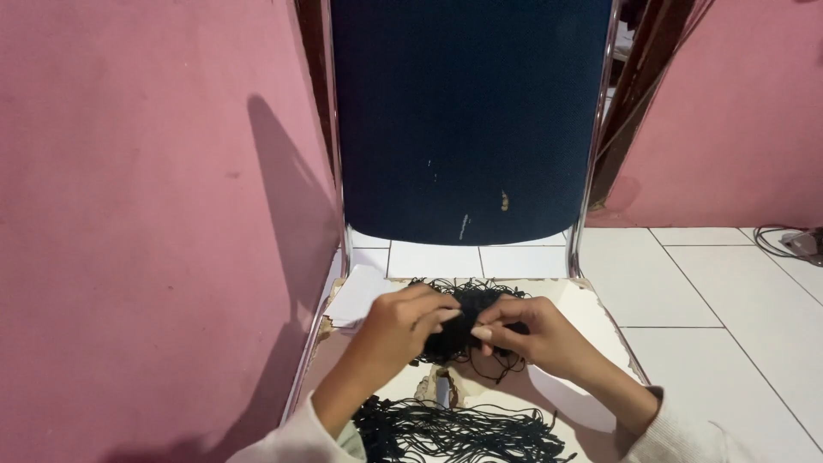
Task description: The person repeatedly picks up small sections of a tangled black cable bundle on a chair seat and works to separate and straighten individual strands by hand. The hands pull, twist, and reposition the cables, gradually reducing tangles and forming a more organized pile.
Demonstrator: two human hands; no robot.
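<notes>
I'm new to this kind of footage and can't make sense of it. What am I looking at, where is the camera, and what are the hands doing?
There is no machine here: a person wears a camera on the head, so the single picture looks down at their own two hands. The left hand and right hand pinch a tangled bundle of black cord between them, above the worn seat of a chair with a dark blue backrest. More loose black cord lies nearer the person. Around the chair are a pink wall and a white tiled floor.
</notes>
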